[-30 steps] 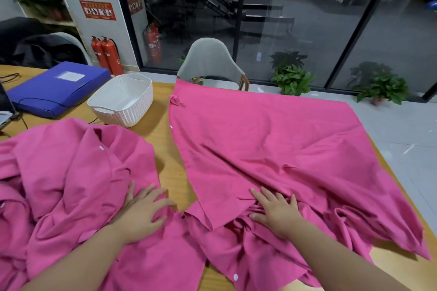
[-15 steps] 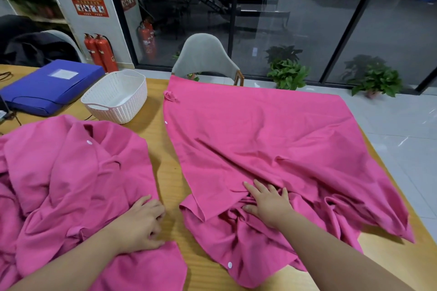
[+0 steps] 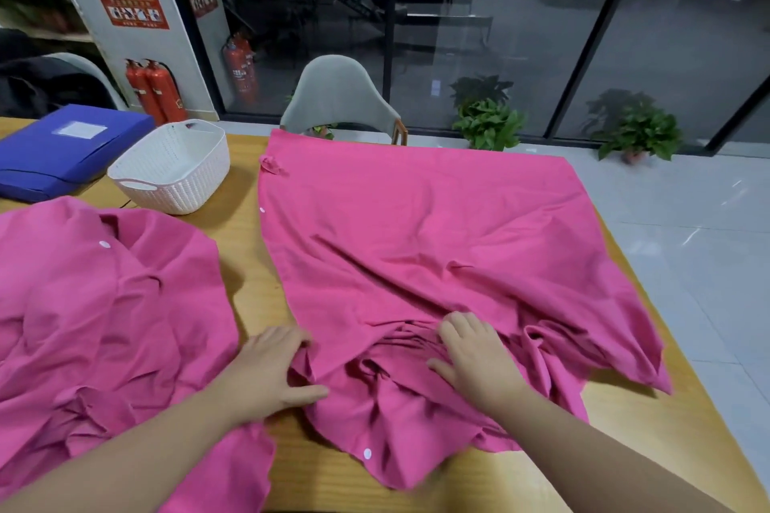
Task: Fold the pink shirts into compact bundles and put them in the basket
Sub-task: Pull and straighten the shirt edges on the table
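A large pink shirt [image 3: 416,229] lies spread over the right half of the wooden table [image 3: 250,287], bunched up along its near edge. My right hand [image 3: 479,358] rests flat on those bunched folds, fingers spread. My left hand [image 3: 271,371] is at the shirt's near left corner, its fingers curled into the crumpled edge with the thumb lying underneath. A second pink shirt [image 3: 104,317] lies rumpled at the left, under my left forearm. The white woven basket [image 3: 175,167] stands at the back left, with nothing in it.
A blue folder [image 3: 62,146] lies left of the basket. A grey chair [image 3: 341,100] stands behind the table's far edge. The table's right edge [image 3: 650,304] drops to a tiled floor. Bare wood shows between the two shirts.
My left hand has left the rumpled shirt and moved right across the bare wood to the spread shirt's near left corner. My right hand stays on the bunched folds.
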Motion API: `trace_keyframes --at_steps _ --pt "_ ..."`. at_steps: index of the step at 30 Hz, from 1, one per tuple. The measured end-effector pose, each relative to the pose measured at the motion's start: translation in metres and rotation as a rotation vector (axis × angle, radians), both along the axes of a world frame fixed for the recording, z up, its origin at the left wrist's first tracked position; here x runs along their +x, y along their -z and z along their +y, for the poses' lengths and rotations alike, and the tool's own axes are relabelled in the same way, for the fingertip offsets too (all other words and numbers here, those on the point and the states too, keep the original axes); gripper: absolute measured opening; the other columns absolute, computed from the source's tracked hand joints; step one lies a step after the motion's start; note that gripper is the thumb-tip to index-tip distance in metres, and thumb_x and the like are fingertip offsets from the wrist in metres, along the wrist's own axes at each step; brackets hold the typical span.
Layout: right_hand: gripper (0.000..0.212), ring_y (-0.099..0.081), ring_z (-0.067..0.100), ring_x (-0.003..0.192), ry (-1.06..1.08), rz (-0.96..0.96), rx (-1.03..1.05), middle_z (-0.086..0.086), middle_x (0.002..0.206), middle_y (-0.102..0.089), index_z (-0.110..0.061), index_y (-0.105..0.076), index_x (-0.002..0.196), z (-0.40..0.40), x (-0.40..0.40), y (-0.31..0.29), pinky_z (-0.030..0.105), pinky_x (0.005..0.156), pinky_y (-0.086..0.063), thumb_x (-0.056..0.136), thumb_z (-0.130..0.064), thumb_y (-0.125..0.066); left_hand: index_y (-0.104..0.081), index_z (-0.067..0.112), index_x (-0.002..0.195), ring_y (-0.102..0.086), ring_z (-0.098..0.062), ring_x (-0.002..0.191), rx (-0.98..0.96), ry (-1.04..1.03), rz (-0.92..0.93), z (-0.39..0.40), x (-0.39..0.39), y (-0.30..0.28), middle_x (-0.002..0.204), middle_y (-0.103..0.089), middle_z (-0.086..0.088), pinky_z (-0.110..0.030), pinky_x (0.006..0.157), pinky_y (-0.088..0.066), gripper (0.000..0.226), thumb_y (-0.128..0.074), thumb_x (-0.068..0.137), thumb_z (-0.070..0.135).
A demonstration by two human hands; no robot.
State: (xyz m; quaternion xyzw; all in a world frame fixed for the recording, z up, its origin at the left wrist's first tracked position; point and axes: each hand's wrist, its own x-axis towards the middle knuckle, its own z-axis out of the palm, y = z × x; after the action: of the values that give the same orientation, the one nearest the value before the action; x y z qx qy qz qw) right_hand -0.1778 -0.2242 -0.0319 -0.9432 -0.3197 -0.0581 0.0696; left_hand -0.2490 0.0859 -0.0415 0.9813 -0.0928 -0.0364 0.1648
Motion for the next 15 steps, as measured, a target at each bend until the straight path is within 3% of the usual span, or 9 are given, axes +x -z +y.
trace_keyframes --at_steps 1,3,5,6,9,11,12,13,15 --pt "0.044 -0.050 0.020 0.074 -0.010 -0.050 -0.023 -0.002 0.078 -0.055 -0.021 -0.053 0.077 -0.009 -0.003 -0.002 0.032 0.062 -0.038 0.056 -0.052 -0.077 -0.046 0.024 0.125 -0.040 -0.008 0.113 0.010 -0.061 0.066 -0.016 0.002 -0.001 0.119 -0.045 0.009 -0.034 0.098 -0.038 0.098 -0.040 0.054 0.092" --pt "0.038 -0.045 0.018 0.074 -0.028 -0.093 -0.036 -0.003 0.076 -0.055 -0.022 -0.057 0.071 -0.036 -0.009 0.001 0.032 0.063 -0.028 0.067 -0.060 -0.058 -0.045 0.023 0.128 -0.039 -0.017 0.122 0.041 -0.150 0.142 -0.042 0.005 0.004 0.125 -0.042 0.004 -0.032 0.104 -0.034 0.083 -0.049 0.065 0.076" --pt "0.049 -0.055 0.017 0.082 -0.048 -0.031 -0.059 -0.006 0.088 -0.060 -0.026 -0.063 0.083 -0.062 -0.016 0.007 0.032 0.073 -0.037 0.067 -0.071 -0.049 -0.054 0.027 0.107 -0.047 -0.023 0.114 -0.064 -0.208 0.067 -0.057 0.007 0.008 0.113 -0.050 0.000 -0.031 0.096 -0.037 0.031 -0.065 0.081 0.040" --pt "0.057 -0.057 0.017 0.090 -0.063 -0.005 -0.091 -0.007 0.101 -0.062 -0.029 -0.063 0.095 -0.072 -0.021 0.008 0.035 0.081 -0.044 0.064 -0.074 -0.048 -0.052 0.029 0.094 -0.053 -0.026 0.106 -0.180 -0.256 0.036 -0.059 0.008 0.009 0.103 -0.055 -0.002 -0.031 0.089 -0.038 0.019 -0.066 0.084 0.020" --pt "0.074 -0.048 0.019 0.110 -0.011 0.007 -0.151 0.000 0.127 -0.054 -0.028 -0.056 0.121 -0.095 -0.029 0.011 0.042 0.096 -0.042 0.058 -0.067 -0.050 -0.052 0.020 0.083 -0.058 -0.028 0.087 -0.504 -0.512 -0.009 -0.058 0.013 0.007 0.084 -0.058 -0.007 -0.029 0.074 -0.035 0.026 -0.056 0.086 -0.006" --pt "0.069 -0.052 0.022 0.100 0.080 -0.022 -0.104 0.006 0.115 -0.059 -0.020 -0.055 0.117 -0.102 -0.030 0.015 0.034 0.092 -0.040 0.051 -0.041 -0.065 -0.057 0.007 0.091 -0.058 -0.028 0.087 -0.561 -0.599 -0.096 -0.050 0.019 0.002 0.087 -0.060 -0.011 -0.029 0.077 -0.039 0.017 -0.052 0.087 -0.009" --pt "0.057 -0.057 0.022 0.088 0.115 -0.048 -0.068 0.006 0.098 -0.064 -0.019 -0.056 0.105 -0.107 -0.030 0.017 0.030 0.083 -0.041 0.049 -0.028 -0.063 -0.057 0.005 0.094 -0.057 -0.026 0.086 -0.587 -0.606 -0.139 -0.045 0.021 -0.001 0.089 -0.060 -0.011 -0.023 0.077 -0.040 0.018 -0.052 0.087 -0.011" --pt "0.041 -0.060 0.021 0.072 0.141 -0.058 -0.055 0.002 0.078 -0.064 -0.021 -0.053 0.090 -0.110 -0.029 0.015 0.028 0.070 -0.042 0.050 -0.020 -0.054 -0.058 0.004 0.093 -0.055 -0.025 0.086 -0.590 -0.601 -0.171 -0.041 0.023 -0.007 0.088 -0.060 -0.010 -0.017 0.074 -0.039 0.020 -0.053 0.086 -0.013" --pt "0.020 -0.057 0.019 0.048 0.154 -0.080 -0.050 -0.002 0.053 -0.054 -0.023 -0.041 0.072 -0.116 -0.026 0.010 0.029 0.046 -0.041 0.054 -0.016 -0.035 -0.060 0.001 0.093 -0.053 -0.023 0.086 -0.519 -0.581 -0.195 -0.032 0.027 -0.019 0.087 -0.057 -0.008 -0.020 0.070 -0.035 0.017 -0.059 0.083 -0.013"
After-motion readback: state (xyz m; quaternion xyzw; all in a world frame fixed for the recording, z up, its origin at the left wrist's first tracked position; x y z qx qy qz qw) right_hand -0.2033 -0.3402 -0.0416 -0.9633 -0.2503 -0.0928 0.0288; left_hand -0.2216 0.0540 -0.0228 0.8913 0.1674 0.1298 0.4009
